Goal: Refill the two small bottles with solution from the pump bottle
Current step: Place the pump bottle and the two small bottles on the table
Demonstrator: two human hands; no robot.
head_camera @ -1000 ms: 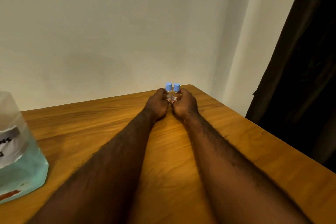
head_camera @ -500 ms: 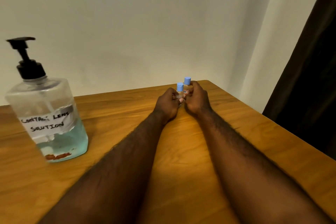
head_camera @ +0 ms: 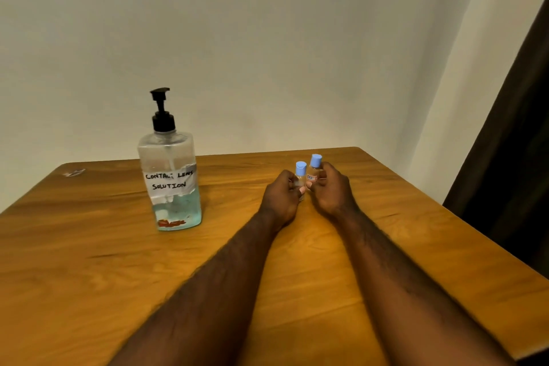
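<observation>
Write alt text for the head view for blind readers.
The left hand holds a small blue-capped bottle and the right hand holds a second small bottle, both capped, at a wooden table. A pump bottle labelled CONTACT LENS SOLUTION, partly full of bluish liquid, stands to their left.

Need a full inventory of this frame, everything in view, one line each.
pump bottle: 1, clear with black pump and bluish liquid, handwritten label "contact lens solution"; upright on the table, left of the hands
small bottles: 2, clear with blue caps; side by side, one in each hand
table: 1, brown wood; under everything
wall: 1, off-white; behind the table
curtain: 1, dark; right edge
left hand: 1; holds the left small bottle
right hand: 1; holds the right small bottle
</observation>
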